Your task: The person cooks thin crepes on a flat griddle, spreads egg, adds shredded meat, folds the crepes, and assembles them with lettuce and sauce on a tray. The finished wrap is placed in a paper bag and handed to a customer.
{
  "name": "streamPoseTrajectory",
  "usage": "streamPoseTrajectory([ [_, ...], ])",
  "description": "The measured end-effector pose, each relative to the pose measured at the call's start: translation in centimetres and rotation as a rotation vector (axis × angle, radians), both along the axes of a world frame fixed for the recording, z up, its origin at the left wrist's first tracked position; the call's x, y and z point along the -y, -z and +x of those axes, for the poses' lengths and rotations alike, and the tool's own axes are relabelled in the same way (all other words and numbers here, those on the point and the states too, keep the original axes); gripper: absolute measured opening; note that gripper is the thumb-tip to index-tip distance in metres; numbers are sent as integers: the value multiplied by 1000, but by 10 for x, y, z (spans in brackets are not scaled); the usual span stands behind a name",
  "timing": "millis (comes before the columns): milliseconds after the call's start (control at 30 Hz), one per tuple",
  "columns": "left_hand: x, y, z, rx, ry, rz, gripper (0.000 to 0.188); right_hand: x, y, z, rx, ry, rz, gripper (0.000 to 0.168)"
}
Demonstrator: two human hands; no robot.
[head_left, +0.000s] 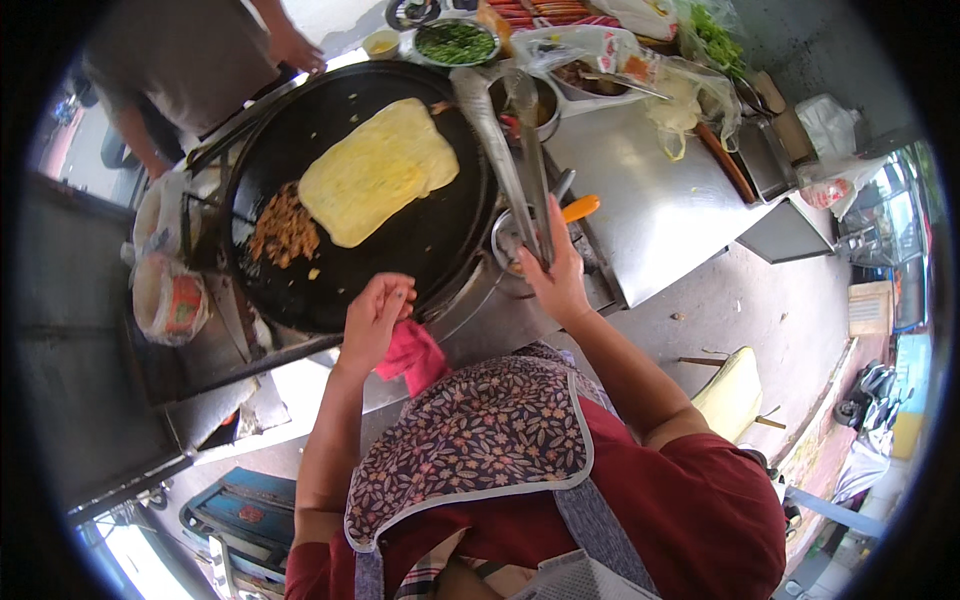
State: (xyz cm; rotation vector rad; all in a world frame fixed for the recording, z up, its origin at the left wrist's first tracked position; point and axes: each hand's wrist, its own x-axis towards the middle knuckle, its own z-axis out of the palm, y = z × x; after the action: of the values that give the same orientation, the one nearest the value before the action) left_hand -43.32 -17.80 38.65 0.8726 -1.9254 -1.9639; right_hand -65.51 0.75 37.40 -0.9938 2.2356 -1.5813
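My right hand (pixel 556 274) grips a pair of metal tongs (pixel 501 146) near their lower end, with the two long arms spread and pointing away from me. My left hand (pixel 379 311) is curled over the near rim of a round black griddle (pixel 375 281); a red cloth (pixel 412 356) hangs just below it, and whether the fingers hold it I cannot tell. On the griddle lies a yellow flatbread with egg (pixel 379 172). Beside its left edge is a heap of browned, chopped filling (pixel 283 229). Several small crumbs dot the black surface.
Right of the griddle are a small pot (pixel 514 240), an orange-handled utensil (pixel 581 208) and a steel counter (pixel 637 202). A bowl of chopped greens (pixel 456 43) stands behind. Plastic-wrapped tubs (pixel 169 300) sit at left. Another person (pixel 180 67) stands across the griddle.
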Motion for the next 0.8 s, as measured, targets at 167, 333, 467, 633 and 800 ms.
streamPoseTrajectory([
  [167, 21, -14, -155, -45, 11, -16, 26, -78, 24, -70, -29, 279, 258, 84],
  [333, 54, -1, -301, 20, -51, -140, 28, -153, 79, -149, -320, 271, 492, 86],
  [467, 102, 51, -377, 370, -42, -349, 38, -169, 104, -180, -492, 282, 616, 86],
  [633, 106, 68, -424, 707, -33, -598, 43, -157, 100, -202, -477, 236, 620, 86],
  [800, 91, 47, -415, 530, 152, -1043, 31, -156, 97, -209, -460, 193, 621, 84],
])
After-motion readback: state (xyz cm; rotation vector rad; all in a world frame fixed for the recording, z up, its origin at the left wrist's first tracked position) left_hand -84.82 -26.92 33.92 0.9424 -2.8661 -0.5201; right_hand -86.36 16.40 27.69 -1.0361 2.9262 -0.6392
